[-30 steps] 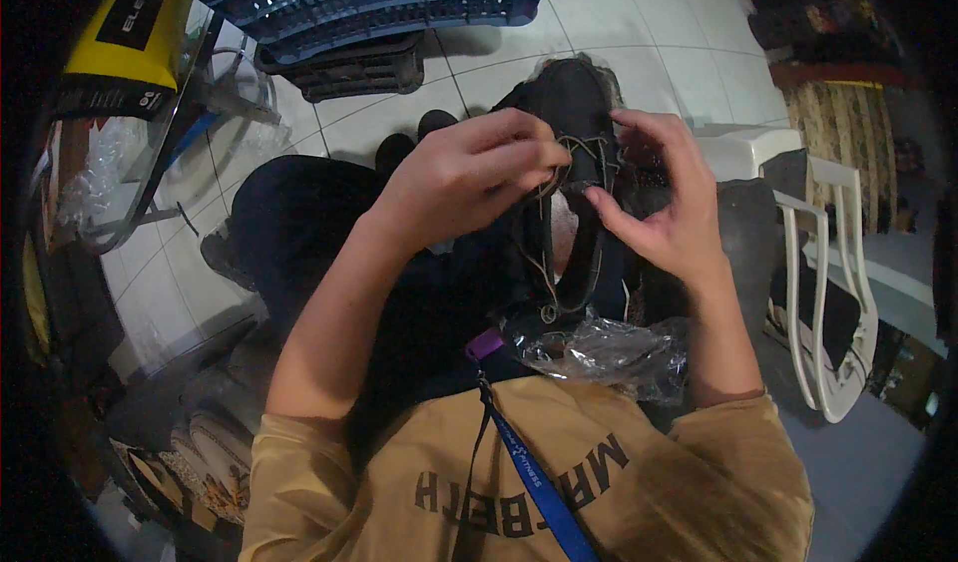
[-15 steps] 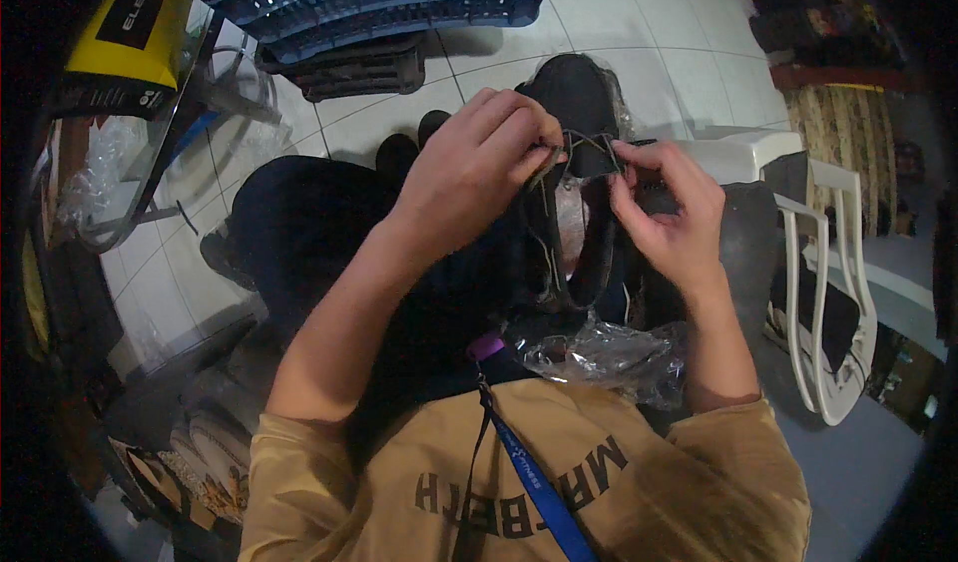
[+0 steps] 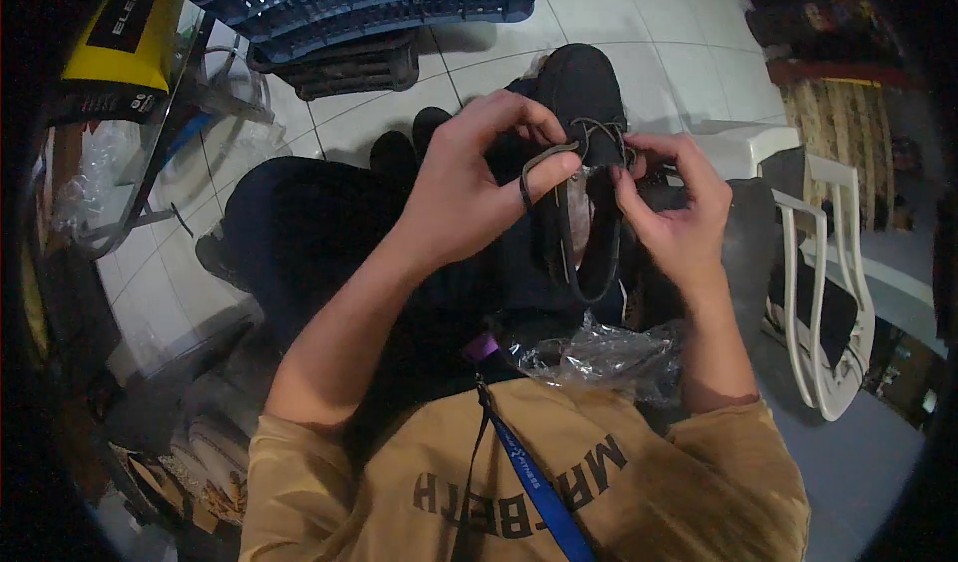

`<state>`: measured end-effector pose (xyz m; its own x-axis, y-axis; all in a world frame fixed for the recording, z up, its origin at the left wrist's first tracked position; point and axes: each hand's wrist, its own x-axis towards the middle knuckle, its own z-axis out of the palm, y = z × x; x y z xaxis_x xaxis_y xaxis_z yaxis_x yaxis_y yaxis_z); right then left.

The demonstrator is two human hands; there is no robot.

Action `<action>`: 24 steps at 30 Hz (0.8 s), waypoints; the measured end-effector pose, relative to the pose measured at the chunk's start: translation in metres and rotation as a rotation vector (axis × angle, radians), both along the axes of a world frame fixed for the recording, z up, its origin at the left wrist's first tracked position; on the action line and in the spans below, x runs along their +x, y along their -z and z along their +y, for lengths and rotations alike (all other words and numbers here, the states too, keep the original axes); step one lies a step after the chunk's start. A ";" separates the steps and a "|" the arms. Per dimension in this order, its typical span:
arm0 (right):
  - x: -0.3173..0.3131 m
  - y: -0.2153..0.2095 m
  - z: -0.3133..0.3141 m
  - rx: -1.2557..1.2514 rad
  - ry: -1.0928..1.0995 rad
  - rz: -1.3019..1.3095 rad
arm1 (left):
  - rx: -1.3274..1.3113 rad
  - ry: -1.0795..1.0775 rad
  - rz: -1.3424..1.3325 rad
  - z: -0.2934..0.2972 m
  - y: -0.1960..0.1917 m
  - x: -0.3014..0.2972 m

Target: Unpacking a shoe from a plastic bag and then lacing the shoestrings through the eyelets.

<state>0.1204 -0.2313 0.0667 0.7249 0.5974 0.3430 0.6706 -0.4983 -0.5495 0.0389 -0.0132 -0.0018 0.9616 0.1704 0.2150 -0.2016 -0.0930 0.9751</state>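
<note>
A black lace-up shoe (image 3: 582, 83) rests over my lap, its toe pointing away from me and its opening toward me. A thin dark shoelace (image 3: 599, 128) crosses its front. On the shoe's left, my left hand (image 3: 469, 178) is closed in a pinch on a looped end of the lace, thumb and fingertips together. At the right side of the shoe's opening, my right hand (image 3: 684, 193) pinches near the eyelets, its thumb against the collar. Whether lace or shoe edge lies between those fingertips is too small to tell. The pale insole shows inside.
Crumpled clear plastic (image 3: 609, 357) lies on my lap, by a blue lanyard (image 3: 529, 462). Ahead, a blue crate (image 3: 369, 8) sits on a black one (image 3: 349, 68). A white plastic chair (image 3: 833, 292) stands to the right, a metal frame (image 3: 185, 133) with a yellow bag (image 3: 120, 43) left.
The shoe's toe has shifted slightly up and right. My left hand has opened its grip wider and drawn the lace left into a loop. My right hand stays beside the opening.
</note>
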 end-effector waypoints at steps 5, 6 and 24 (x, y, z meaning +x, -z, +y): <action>-0.001 -0.007 -0.005 0.015 -0.011 0.153 | 0.158 0.000 -0.138 0.016 -0.006 0.004; -0.001 -0.006 -0.007 0.052 0.000 0.226 | 0.157 0.001 -0.139 0.016 -0.006 0.004; 0.003 -0.023 0.008 -0.188 0.037 0.346 | 0.453 -0.193 -0.392 0.007 -0.003 0.008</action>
<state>0.1230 -0.2232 0.0898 0.8007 0.5978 -0.0383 0.4414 -0.6320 -0.6370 0.0467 -0.0065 0.0010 0.7579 0.1425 0.6366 -0.4741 -0.5500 0.6875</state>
